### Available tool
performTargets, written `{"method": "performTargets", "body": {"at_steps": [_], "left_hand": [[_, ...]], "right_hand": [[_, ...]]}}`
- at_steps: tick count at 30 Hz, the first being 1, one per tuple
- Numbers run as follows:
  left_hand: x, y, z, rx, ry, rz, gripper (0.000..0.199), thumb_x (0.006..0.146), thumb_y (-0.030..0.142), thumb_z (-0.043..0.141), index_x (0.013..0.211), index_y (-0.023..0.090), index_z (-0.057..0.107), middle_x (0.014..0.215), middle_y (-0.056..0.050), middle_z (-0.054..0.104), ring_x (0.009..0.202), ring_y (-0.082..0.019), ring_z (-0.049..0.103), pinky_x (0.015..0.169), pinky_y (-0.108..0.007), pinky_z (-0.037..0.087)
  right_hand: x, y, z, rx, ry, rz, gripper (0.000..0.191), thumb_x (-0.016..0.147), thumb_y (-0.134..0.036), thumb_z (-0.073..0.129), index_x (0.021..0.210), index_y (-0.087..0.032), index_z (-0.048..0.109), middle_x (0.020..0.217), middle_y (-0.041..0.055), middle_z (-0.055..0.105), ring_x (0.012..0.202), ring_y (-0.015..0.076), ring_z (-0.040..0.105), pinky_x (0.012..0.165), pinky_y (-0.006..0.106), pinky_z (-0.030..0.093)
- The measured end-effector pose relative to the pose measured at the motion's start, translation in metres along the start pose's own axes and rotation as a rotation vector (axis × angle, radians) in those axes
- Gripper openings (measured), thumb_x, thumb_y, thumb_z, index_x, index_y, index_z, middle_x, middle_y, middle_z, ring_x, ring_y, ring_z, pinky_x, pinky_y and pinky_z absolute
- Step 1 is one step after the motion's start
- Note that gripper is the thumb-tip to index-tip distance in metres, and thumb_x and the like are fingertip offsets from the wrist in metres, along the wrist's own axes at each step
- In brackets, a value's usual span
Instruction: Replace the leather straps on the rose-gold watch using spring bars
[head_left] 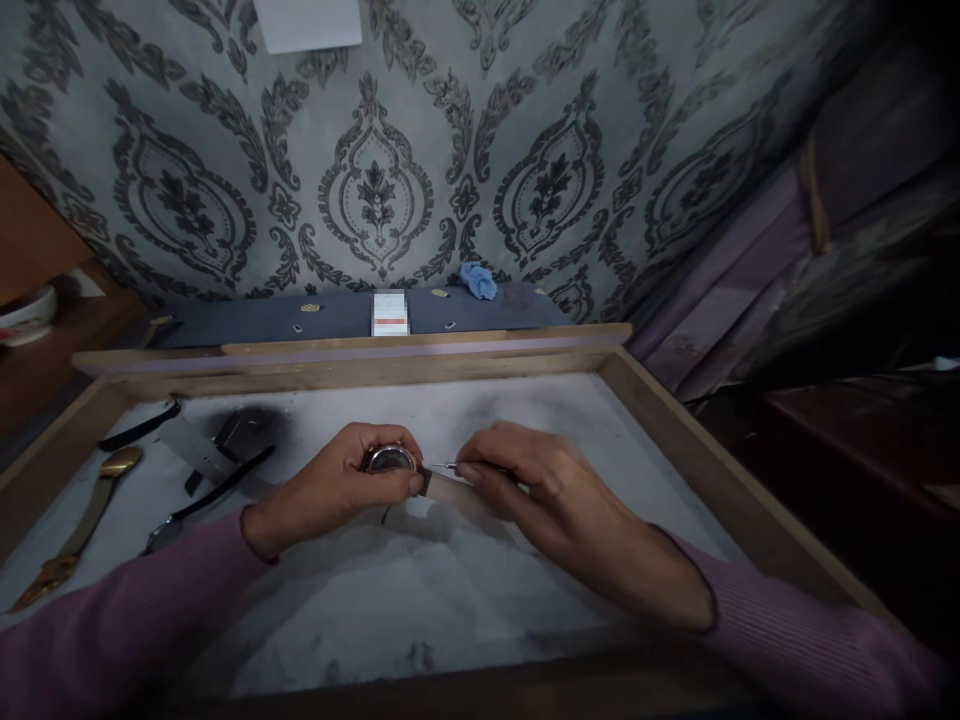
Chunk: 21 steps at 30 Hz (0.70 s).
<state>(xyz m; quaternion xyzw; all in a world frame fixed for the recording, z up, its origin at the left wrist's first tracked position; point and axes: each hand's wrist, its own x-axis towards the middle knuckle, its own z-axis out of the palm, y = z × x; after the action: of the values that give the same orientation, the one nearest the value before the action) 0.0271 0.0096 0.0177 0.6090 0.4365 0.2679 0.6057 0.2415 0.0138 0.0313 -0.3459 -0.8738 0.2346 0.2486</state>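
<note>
Purple sleeves (150, 590) lie nearest the camera in the head view, crossing the near part of a wooden tray (660, 430). Left hand (337, 485): thumb and fingers clamped on a watch (391, 459), held above the tray's middle. Right hand (551, 490): fingers pinched together on a thin tool (445, 466), its metal tip pointing at the watch's strap end; contact cannot be determined. On the left lie a gold watch (120, 461), a black strap (139, 430) and a black-strapped watch (217, 495), the last partly behind the left forearm. White lining (352, 610), smudged dark in places, covers the tray floor. Beyond the far rim, a blue ledge (255, 318) bears a small box (391, 313) and a blue cloth (478, 281). Patterned wallpaper (375, 190) backs it; a purple curtain (720, 260) hangs right. Lighting is dim.
</note>
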Motion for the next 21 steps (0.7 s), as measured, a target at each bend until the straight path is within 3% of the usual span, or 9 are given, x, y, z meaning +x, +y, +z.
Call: {"method": "performTargets", "body": {"at_steps": [9,21], "left_hand": [[-0.0006,0.0021,0.0014,-0.002,-0.004,0.006,0.020,0.077,0.032,0.063,0.074,0.014,0.056,0.058,0.007,0.038,0.055,-0.008,0.028,0.051,-0.021,0.020],[0.0004,0.0049,0.0025,-0.007,0.003,-0.019,0.018,0.074,0.033,0.062,0.072,0.015,0.056,0.058,0.007,0.039,0.053,-0.008,0.029,0.050,-0.022,0.022]], "right_hand": [[-0.0014,-0.0037,0.0049,0.121,0.049,0.033,0.027,0.092,-0.019,0.049,0.073,-0.014,0.068,0.063,-0.0008,0.045,0.060,0.0109,0.045,0.056,0.025,0.034],[-0.0015,-0.0011,0.0064,0.153,0.062,0.028,0.024,0.091,-0.018,0.050,0.072,-0.015,0.066,0.066,0.0000,0.048,0.062,0.0117,0.046,0.058,0.026,0.035]]}}
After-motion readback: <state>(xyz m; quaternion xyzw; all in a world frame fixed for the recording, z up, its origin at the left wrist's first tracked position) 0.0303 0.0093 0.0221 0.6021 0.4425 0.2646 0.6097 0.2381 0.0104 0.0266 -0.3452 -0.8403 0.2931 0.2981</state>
